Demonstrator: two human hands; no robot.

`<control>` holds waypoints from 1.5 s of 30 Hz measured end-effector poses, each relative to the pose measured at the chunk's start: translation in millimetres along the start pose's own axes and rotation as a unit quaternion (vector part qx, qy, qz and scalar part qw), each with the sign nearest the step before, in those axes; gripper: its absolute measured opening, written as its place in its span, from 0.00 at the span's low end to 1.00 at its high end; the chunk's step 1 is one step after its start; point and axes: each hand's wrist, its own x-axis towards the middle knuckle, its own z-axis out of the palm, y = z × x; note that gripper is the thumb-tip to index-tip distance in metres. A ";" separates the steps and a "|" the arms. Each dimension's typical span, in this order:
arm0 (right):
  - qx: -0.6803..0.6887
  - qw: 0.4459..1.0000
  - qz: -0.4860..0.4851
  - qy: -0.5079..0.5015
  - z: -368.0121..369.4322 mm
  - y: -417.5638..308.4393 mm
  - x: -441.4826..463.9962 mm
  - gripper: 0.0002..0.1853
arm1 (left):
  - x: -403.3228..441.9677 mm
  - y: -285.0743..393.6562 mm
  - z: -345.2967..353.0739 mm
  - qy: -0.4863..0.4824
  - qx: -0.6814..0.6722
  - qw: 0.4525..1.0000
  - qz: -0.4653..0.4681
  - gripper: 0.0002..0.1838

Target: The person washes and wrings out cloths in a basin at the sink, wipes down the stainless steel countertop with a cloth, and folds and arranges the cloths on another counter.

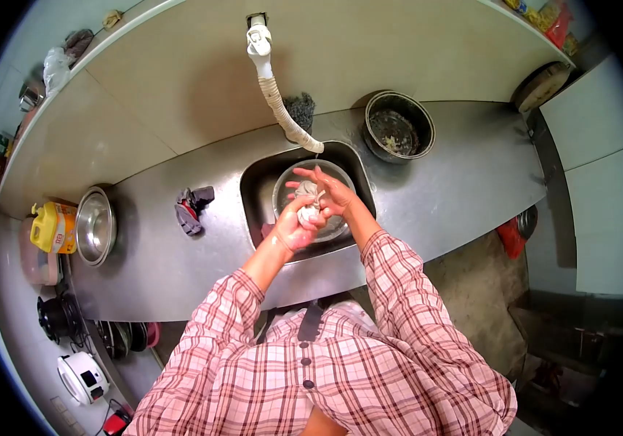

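My left hand (pixel 296 231) is closed around a crumpled off-white cloth (pixel 307 190), which looks wet. Right against it is my right hand (pixel 338 195), its fingers stretched out and spread toward the left, the palm side touching or nearly touching the cloth. Both hands are over a round basin (pixel 343 173) standing inside the steel sink (pixel 251 190). Just above them ends a faucet with a pale ribbed hose (pixel 286 116). Part of the cloth is hidden by my fingers.
On the steel counter (pixel 464 156) a dark pot (pixel 428 134) stands right of the sink. A dark grey-and-red cloth (pixel 192 209) lies to the left, near a metal bowl (pixel 96 227) and a yellow jug (pixel 47 227). A dark scouring mesh (pixel 300 112) sits behind the sink.
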 end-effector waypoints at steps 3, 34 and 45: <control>0.092 0.984 -0.049 -0.145 50.9 2.6 -8.9 0.38 | -7.6 -28.7 23.4 -0.133 -0.091 0.987 -0.014 0.19; -0.436 0.788 -0.176 0.398 33.2 23.2 49.1 0.08 | 25.5 1.8 -34.9 0.321 0.646 0.629 0.291 0.11; -0.245 0.761 -0.210 0.562 -12.1 63.1 73.9 0.08 | 5.1 10.8 -35.3 0.470 0.796 0.341 0.175 0.29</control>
